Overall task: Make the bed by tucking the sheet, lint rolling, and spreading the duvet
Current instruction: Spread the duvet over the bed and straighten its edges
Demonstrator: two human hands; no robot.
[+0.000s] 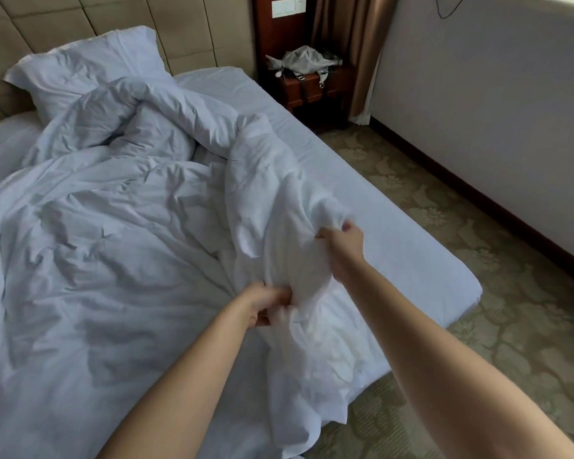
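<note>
A crumpled white duvet [113, 226] covers most of the bed, bunched toward the headboard. Both hands grip its right edge near the foot of the bed. My left hand [267, 304] is closed on a fold of the duvet low down. My right hand [343, 241] is closed on the same edge a little farther up and holds it lifted off the mattress. The white fitted sheet [395, 246] shows bare along the right side of the mattress. A white pillow [87, 67] leans against the padded headboard.
A dark wooden nightstand [312, 91] with a grey cloth and straps on it stands right of the headboard. A brown curtain [362, 54] hangs beside it. Patterned carpet [478, 326] runs between the bed and the white wall [494, 94].
</note>
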